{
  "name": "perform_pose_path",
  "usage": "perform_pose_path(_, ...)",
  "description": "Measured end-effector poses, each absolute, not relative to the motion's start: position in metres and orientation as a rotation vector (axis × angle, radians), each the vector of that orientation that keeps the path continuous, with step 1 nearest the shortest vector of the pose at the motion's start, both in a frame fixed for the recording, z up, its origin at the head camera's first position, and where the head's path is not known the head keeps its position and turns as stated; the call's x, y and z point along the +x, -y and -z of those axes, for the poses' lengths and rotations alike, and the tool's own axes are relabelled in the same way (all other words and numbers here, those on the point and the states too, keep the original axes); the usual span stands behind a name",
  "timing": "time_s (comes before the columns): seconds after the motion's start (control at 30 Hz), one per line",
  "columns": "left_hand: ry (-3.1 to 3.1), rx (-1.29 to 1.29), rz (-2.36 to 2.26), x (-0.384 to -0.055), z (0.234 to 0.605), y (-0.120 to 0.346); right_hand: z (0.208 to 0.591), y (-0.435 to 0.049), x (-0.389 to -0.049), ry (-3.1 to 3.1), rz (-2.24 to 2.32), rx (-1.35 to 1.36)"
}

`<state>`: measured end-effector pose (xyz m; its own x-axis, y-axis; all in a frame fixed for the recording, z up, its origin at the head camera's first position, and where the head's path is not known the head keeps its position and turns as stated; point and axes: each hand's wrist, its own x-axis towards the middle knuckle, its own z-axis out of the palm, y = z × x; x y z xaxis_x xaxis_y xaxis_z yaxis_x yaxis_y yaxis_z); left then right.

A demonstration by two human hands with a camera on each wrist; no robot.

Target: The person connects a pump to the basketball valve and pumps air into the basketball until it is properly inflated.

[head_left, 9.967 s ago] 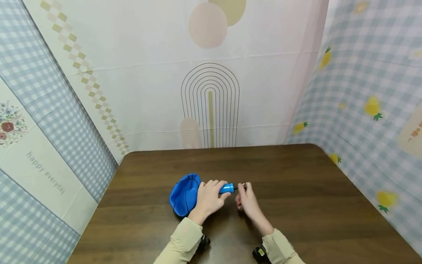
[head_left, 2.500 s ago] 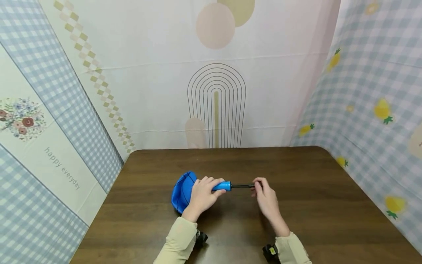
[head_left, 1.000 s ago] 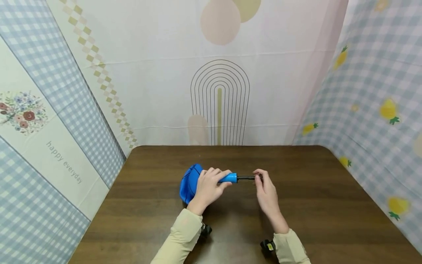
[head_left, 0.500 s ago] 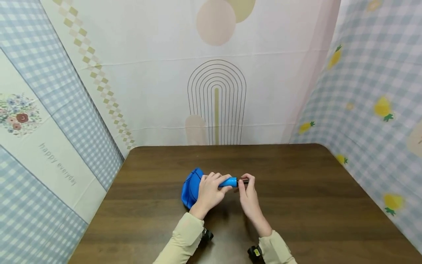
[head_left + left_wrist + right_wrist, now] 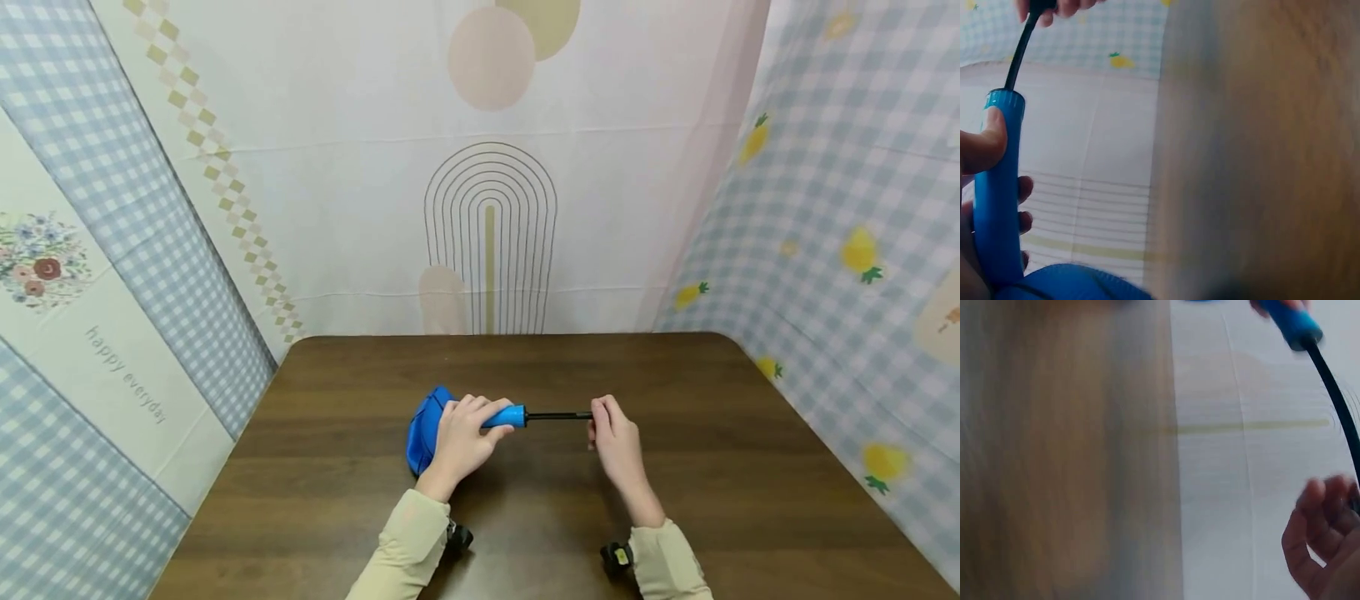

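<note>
My left hand grips the blue barrel of a hand pump, which lies level above the table. Its thumb presses the barrel near the rod end in the left wrist view, where the pump barrel runs down to a blue ball. That blue ball, with black lines, looks caved in and sits at the pump's left end; the joint between them is hidden by the hand. A long black rod stands out of the barrel. My right hand holds the rod's far end, its fingers curled round the mostly hidden handle.
Beneath the hands is a dark brown wooden table with rounded far corners. A white patterned cloth hangs behind it, and checked cloths hang at the sides. Each wrist bears a black camera.
Over the earlier frames the right hand moves the rod out and in. Half a second ago it was close to the barrel; now it is farther right with the rod drawn out. The left hand keeps its hold.
</note>
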<state>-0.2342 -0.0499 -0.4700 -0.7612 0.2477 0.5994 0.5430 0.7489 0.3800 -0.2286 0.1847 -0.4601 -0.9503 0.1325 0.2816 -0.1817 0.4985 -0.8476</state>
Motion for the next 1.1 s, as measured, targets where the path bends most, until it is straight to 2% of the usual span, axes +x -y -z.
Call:
perform_pose_path(0.17,2.346,-0.634,0.733,-0.233,0.475,0.044,0.465,-0.152,-0.223,2.497,-1.674,0.065)
perform_pose_path(0.3,2.302,-0.701,0.717,-0.236,0.477,0.042,0.465,-0.134,-0.221,2.616,-1.593,0.184)
perform_pose_path(0.47,2.321,-0.742,0.689,-0.238,0.476,0.049,0.464,-0.139,-0.222,2.757,-1.242,0.189)
perform_pose_path(0.63,2.398,-0.696,0.722,-0.237,0.471,0.060,0.460,-0.160,-0.224,2.744,-1.079,-0.010)
perform_pose_path(0.8,2.423,-0.646,0.734,-0.237,0.467,0.057,0.454,-0.169,-0.224,2.659,-1.197,-0.152)
perform_pose_path(1.1,2.381,-0.732,0.710,-0.230,0.468,0.033,0.464,-0.137,-0.215,2.719,-1.396,-0.002)
